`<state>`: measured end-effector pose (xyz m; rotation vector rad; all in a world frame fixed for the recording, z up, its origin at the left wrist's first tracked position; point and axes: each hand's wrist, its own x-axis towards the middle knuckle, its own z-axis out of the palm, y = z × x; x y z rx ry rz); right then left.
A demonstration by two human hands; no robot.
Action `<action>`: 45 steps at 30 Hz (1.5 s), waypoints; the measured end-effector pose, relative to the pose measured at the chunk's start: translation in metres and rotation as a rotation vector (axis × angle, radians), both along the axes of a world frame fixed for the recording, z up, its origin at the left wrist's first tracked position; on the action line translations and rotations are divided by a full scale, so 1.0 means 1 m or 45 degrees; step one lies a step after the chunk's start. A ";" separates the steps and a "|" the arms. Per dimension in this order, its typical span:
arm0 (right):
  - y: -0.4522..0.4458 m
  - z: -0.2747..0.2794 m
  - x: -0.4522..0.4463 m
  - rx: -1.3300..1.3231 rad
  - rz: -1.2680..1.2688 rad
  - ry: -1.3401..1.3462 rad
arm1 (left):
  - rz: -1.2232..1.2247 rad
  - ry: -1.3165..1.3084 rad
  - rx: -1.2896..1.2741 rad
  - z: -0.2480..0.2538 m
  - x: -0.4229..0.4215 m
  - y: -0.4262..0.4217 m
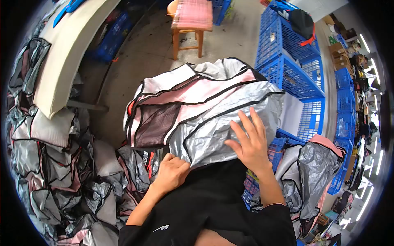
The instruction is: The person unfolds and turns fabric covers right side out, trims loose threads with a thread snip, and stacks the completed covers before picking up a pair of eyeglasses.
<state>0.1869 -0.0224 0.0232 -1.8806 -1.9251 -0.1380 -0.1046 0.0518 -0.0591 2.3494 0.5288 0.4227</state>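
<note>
A sewn bag (221, 110), apparently turned inside out, lies across my lap. It has silver and pale pink panels, black binding along the seams and a dark mesh pocket (158, 123) at its left. My left hand (174, 171) is closed on the bag's near edge, pinching the silver cloth. Over the right side of the silver panel, my right hand (251, 143) is open with fingers spread. Whether its palm touches the cloth I cannot tell. The bag's underside is hidden.
Heaps of similar silver and pink bags (61, 172) fill the left side. Another bag (308, 180) rests at my right, by stacked blue plastic crates (287, 74). A pale table (69, 53) stands on the left. Ahead is a wooden stool (192, 30) with a pink top.
</note>
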 end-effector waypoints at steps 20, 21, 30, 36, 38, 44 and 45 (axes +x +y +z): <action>-0.052 -0.065 -0.044 -0.115 0.047 0.111 | 0.050 0.142 0.213 0.040 0.080 0.041; -0.055 -0.064 -0.044 -0.110 0.049 0.111 | -0.054 0.229 0.187 0.029 0.085 0.039; -0.025 0.050 -0.048 -0.164 0.260 1.579 | -0.135 0.245 0.033 -0.011 0.088 0.019; 0.023 0.113 -0.050 0.277 0.940 1.724 | -0.078 0.219 0.053 -0.017 0.085 0.008; 0.032 0.122 -0.047 0.308 0.994 1.794 | -0.032 0.211 0.047 -0.021 0.085 0.005; 0.041 0.140 -0.038 0.281 1.073 1.995 | 0.013 0.214 0.039 -0.026 0.085 0.001; 0.041 0.144 -0.037 0.283 1.075 2.026 | 0.004 0.233 0.031 -0.025 0.082 -0.001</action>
